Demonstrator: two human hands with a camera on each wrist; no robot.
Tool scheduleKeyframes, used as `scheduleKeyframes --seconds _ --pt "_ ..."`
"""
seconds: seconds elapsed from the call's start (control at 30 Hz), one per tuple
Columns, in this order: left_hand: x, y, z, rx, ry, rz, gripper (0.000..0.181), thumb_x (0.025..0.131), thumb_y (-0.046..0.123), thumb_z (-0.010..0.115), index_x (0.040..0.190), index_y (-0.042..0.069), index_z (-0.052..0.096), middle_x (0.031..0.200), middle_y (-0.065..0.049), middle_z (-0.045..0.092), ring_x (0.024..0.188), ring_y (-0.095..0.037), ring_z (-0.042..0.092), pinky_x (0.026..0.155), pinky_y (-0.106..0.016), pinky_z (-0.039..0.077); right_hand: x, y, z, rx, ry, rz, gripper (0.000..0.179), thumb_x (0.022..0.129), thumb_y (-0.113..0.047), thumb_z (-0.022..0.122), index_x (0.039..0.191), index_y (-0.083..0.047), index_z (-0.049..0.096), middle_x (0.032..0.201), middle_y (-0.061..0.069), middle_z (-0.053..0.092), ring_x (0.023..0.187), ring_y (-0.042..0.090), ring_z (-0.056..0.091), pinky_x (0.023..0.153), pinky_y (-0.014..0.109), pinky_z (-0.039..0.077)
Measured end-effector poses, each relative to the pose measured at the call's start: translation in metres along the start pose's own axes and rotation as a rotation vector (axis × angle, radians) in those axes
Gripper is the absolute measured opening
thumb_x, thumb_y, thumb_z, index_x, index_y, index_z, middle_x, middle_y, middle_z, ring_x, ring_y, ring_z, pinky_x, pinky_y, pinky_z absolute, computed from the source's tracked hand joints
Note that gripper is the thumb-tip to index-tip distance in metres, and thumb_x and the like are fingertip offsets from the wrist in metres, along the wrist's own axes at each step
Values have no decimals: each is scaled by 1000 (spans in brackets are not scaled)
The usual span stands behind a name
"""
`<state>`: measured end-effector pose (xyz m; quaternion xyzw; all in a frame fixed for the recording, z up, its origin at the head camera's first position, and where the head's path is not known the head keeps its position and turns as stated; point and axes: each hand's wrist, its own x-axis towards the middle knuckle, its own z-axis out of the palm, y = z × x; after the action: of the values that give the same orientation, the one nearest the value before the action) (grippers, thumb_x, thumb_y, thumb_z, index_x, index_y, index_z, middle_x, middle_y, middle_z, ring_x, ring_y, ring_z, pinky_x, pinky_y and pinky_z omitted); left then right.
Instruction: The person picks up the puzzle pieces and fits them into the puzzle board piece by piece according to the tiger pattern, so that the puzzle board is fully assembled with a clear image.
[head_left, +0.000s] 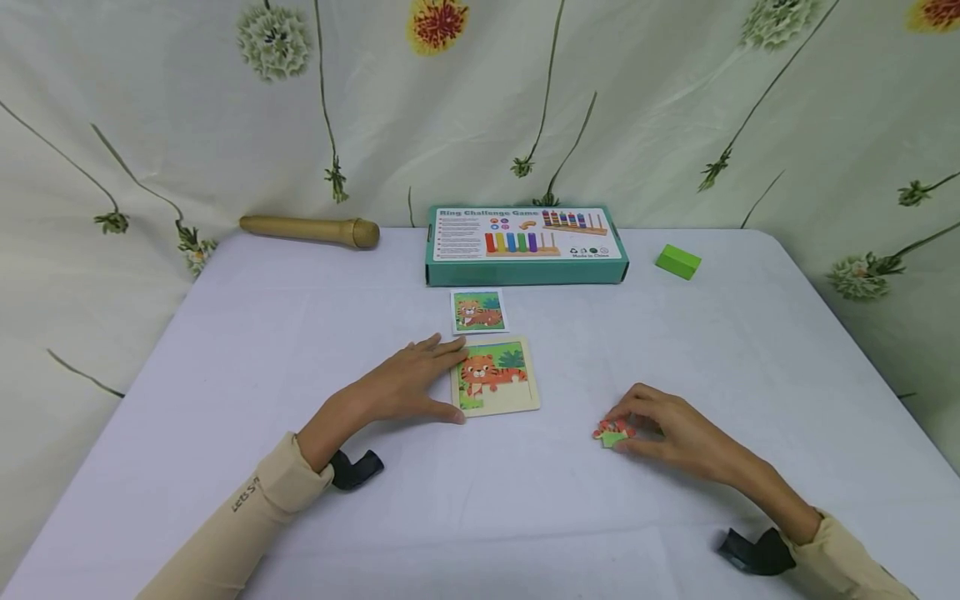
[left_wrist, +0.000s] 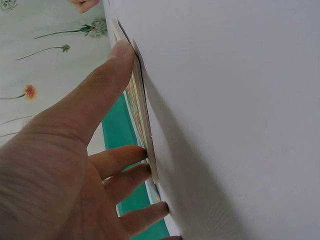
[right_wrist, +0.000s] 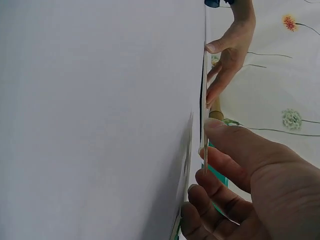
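A square wooden puzzle board with a tiger picture lies mid-table, its lower right part bare wood. My left hand rests along its left side, fingers extended; thumb and fingertips touch the board's edge, as the left wrist view also shows. To the right, my right hand pinches a red and green puzzle piece between thumb and fingers, just above the cloth. Partly hidden under that hand is something flat and green-edged. Just behind the board lies a small tiger picture card.
A teal Ring Challenge Game box stands at the back centre. Left of it lies a brown microphone-shaped object; to its right, a green block. A white cloth covers the table, with a flower-print curtain behind.
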<state>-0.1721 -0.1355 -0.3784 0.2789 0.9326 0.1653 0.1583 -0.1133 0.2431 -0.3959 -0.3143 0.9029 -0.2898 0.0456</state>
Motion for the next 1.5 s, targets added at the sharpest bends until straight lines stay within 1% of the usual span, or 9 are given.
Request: scheduleKeyframes --seconds 0.23,0.4,0.5,0.63,0.9,1.03,1.13,1.37,1.5 --pt "0 -1 1 -4 4 2 96 74 56 75 150 12 34 158 -3 24 146 -34 12 116 -55 16 0 0 -1 53 1 3 31 80 -11 77 108 -21 67 96 -15 61 81 5 53 69 21 47" --pt "0 -1 1 -7 4 -1 96 74 56 75 149 12 35 158 -3 24 147 -34 12 116 -55 15 2 -1 -3 108 -29 -5 30 83 -11 75 111 -19 67 93 -16 63 79 4 55 69 22 49" --pt "0 0 0 -6 4 0 96 74 56 75 149 12 35 158 -3 24 146 -34 12 116 -56 16 6 -2 -5 161 -61 -10 29 85 -14 73 112 -21 67 94 -15 65 78 4 57 70 23 51" --pt "0 1 0 -9 4 2 95 75 55 75 149 11 35 158 -4 24 146 -34 12 116 -56 16 11 -4 -6 190 -86 -10 28 87 -19 71 114 -24 66 94 -15 65 79 5 58 72 23 52" --pt "-1 1 0 -14 4 -1 95 74 55 75 149 12 35 158 -4 24 146 -34 12 116 -56 16 25 -8 -6 219 -84 -33 26 90 -19 68 115 -23 65 87 -12 63 80 6 59 74 24 53" --pt "-1 1 0 -15 3 -2 95 75 55 75 149 12 35 158 -4 24 146 -34 12 116 -55 16 34 -11 -7 254 -80 9 27 89 -19 70 115 -19 66 89 -10 65 80 9 60 75 23 53" --pt "-1 2 0 -12 3 -3 95 75 55 75 149 12 35 158 -3 24 146 -34 12 116 -55 16 41 -14 -7 285 -60 64 28 86 -18 72 114 -16 68 87 -6 64 79 13 59 73 24 52" --pt "-1 2 0 -3 8 -2 94 75 54 75 149 11 36 158 -4 25 146 -35 13 115 -56 16 55 -16 -4 360 -16 174 25 86 -14 72 111 -17 69 85 2 58 81 20 55 66 22 48" --pt "-1 2 0 -1 6 -1 94 75 54 75 149 11 36 158 -5 25 146 -35 13 115 -57 16 62 -17 -2 408 -8 191 26 87 -12 71 112 -15 68 83 4 58 76 20 56 60 21 47"
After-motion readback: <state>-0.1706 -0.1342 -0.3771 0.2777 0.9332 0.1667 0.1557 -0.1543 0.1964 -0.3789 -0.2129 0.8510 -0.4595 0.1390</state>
